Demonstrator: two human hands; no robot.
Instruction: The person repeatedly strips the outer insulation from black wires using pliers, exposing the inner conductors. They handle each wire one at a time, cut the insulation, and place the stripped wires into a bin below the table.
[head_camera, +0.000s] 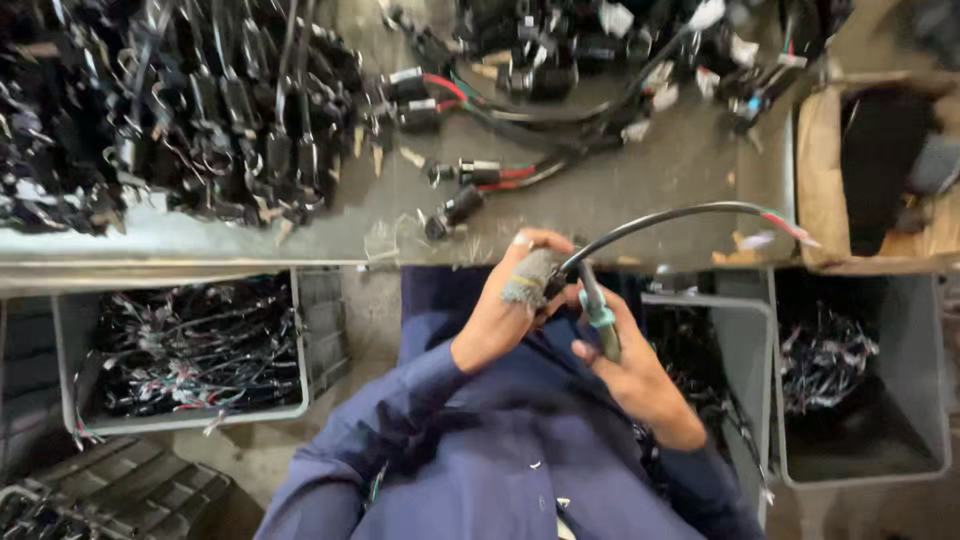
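Two hands are working close together below the edge of the bench (300, 235), over the person's blue lap. The left hand (505, 315) is curling its fingers around the near end of a cable (680, 212), with a grey cloth wrap (528, 278) covering one fingertip; the fingers are pressed together and pinching that end. The right hand (632, 372) is closing around a tool (600, 312) with a teal collar, thumb and fingers folded about its shaft, tip meeting the cable end. The cable is black-sheathed, arching up and to the right over the bench, and is ending in short red, green and white leads (795, 230). It is probably light and springy: the arch is holding its own shape, so the sheath is likely semi-stiff, smooth and somewhat slippery. The best grip is judged to be on the sheath just behind the worked end, not on the thin leads, which look easy to bend or pull. Similar cables with black plugs are lying in a pile (180, 110) on the bench, and more are filling a grey bin (62, 330) at left. A cardboard box (818, 160) is sitting at right.
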